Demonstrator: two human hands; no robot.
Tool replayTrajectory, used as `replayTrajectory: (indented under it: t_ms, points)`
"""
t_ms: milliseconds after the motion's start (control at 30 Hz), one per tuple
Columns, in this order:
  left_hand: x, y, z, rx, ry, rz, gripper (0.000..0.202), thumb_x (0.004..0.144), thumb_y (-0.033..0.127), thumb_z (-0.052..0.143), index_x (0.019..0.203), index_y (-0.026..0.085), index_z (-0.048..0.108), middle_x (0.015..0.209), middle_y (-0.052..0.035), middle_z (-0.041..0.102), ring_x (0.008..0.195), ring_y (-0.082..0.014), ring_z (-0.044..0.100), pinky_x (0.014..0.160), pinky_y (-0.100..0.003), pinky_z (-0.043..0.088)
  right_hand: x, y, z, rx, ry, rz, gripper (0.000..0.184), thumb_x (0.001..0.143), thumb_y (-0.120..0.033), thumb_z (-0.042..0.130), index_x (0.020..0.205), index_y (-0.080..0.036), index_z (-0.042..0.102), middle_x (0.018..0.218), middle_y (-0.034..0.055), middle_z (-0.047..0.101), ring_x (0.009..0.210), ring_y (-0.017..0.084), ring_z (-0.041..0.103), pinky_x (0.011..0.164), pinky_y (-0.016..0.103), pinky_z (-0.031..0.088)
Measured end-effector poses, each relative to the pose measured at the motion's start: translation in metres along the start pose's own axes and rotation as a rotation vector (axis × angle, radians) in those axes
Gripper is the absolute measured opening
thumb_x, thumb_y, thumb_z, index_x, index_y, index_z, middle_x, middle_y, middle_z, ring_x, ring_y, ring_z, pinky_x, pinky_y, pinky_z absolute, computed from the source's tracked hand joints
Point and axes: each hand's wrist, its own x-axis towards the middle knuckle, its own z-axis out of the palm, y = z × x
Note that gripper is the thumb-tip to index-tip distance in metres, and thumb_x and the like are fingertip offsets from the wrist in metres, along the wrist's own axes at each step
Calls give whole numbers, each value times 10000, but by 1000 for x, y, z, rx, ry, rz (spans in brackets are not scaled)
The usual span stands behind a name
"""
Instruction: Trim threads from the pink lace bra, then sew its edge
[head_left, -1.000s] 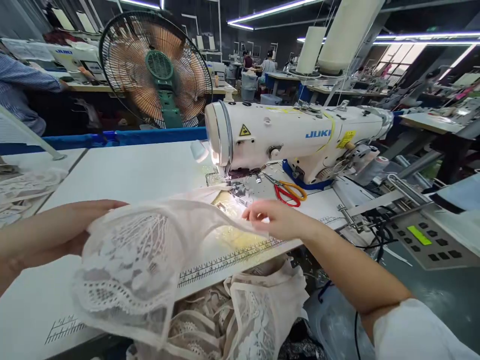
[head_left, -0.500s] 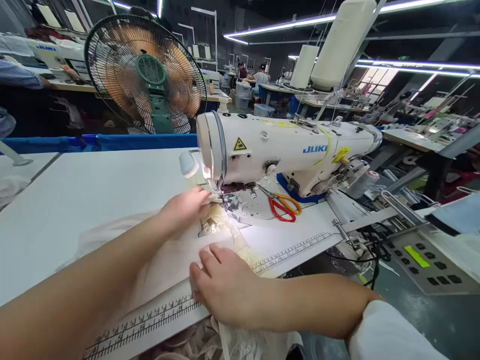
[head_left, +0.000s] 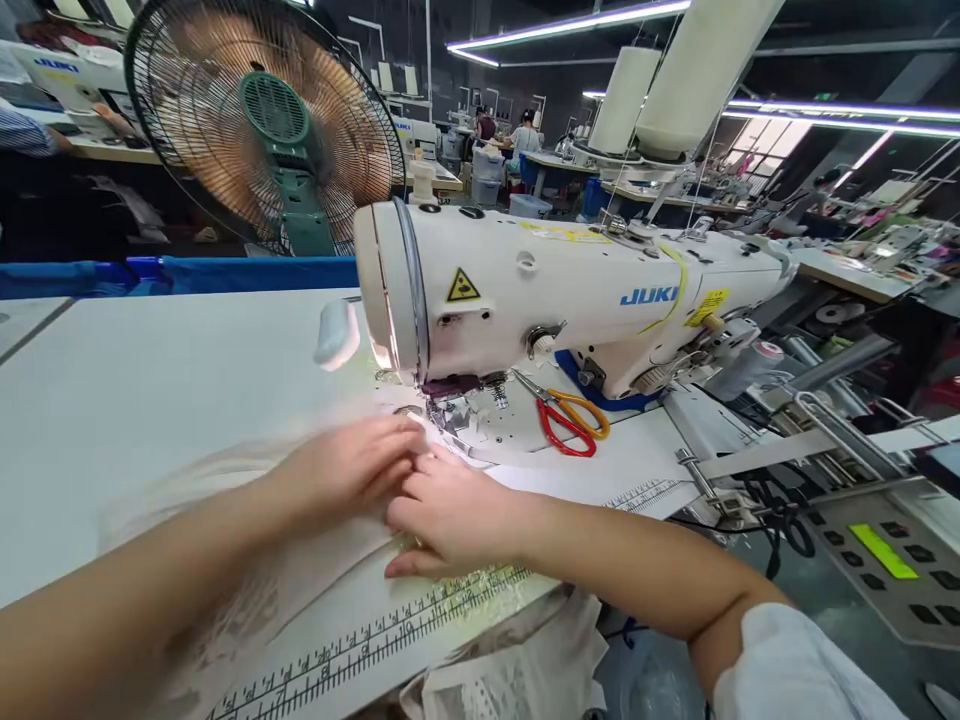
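Here, left hand, right hand, flat on sheer lace

We see the scissors on the table right of our hands, under the sewing machine; the fan stands behind.

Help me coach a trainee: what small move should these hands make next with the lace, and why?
Probably ease the lace forward until its edge sits under the presser foot. The left hand and right hand lie flat on it just short of the foot, where the fabric seems to stop.
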Motion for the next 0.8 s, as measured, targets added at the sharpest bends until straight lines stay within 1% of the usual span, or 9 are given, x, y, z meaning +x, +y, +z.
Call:
replayTrajectory:
  t_ms: [67, 133, 200, 267, 367, 467, 567, 700, 800]
  points:
    - [-17, -1, 16, -28, 53, 134, 495, 955, 423, 254, 1267, 199, 567, 1307, -73, 597, 1201, -205, 543, 1015, -332, 451, -9, -1, 1, -12, 38, -6, 423, 883, -561, 523, 997, -173, 650, 1103, 121, 594, 1143, 303, 480, 1009, 542, 382]
    - [-25, 0, 27, -8, 94, 172, 527, 973, 432, 231, 1342, 168, 500, 1348, -82, 561, 1255, -224, 501, 1071, -379, 410, -21, -4, 2, -36, 91, -4, 425, 876, -555, 537, 1009, -164, 640, 1143, 135, 584, 1171, 302, 471, 1007, 521, 389]
    - [-25, 3, 29, 32, 88, 154, 545, 972, 445, 249, 1332, 131, 512, 1343, -99, 560, 1249, -252, 508, 1077, -413, 408, -33, -7, 2, -55, 113, 15, 462, 870, -566, 540, 1053, -150, 622, 1178, 142, 582, 1198, 311, 463, 1008, 503, 393]
    - [-19, 7, 27, 67, 70, 130, 560, 969, 451, 253, 1307, 107, 537, 1335, -117, 559, 1228, -280, 526, 1055, -440, 431, -44, -7, 3, -63, 112, 50, 531, 868, -590, 528, 1140, -138, 584, 1241, 151, 569, 1234, 320, 447, 1029, 515, 373]
    - [-9, 12, 22, 103, 58, 93, 567, 965, 457, 243, 1281, 113, 566, 1323, -126, 566, 1197, -307, 549, 1007, -468, 467, -52, -5, 6, -52, 105, 99, 593, 874, -598, 513, 1232, -126, 531, 1339, 165, 522, 1279, 321, 424, 1062, 535, 340]
    - [-4, 15, 23, 156, 41, 63, 552, 961, 443, 267, 1270, 104, 573, 1311, -138, 577, 1172, -327, 562, 955, -486, 495, -52, -2, 11, -29, 107, 111, 601, 871, -592, 523, 1240, -118, 528, 1354, 166, 517, 1286, 319, 427, 1069, 537, 336]
    - [0, 17, 24, 213, 43, 49, 522, 958, 405, 294, 1264, 88, 575, 1296, -148, 589, 1163, -329, 565, 928, -480, 509, -51, 1, 14, -19, 138, 121, 606, 871, -590, 524, 1238, -109, 533, 1333, 163, 536, 1284, 316, 436, 1074, 527, 337]
    - [5, 20, 23, 262, 84, 35, 524, 964, 393, 280, 1220, 71, 605, 1252, -166, 618, 1123, -332, 584, 883, -472, 529, -50, 4, 17, -13, 183, 152, 623, 874, -590, 520, 1231, -80, 545, 1331, 176, 535, 1295, 311, 429, 1080, 466, 344]
    - [7, 22, 22, 262, 115, 62, 499, 960, 366, 292, 1167, 64, 632, 1198, -180, 644, 1072, -326, 604, 862, -457, 533, -50, 5, 18, -2, 196, 141, 625, 869, -599, 521, 1213, -79, 557, 1316, 173, 546, 1273, 296, 445, 1055, 437, 368]
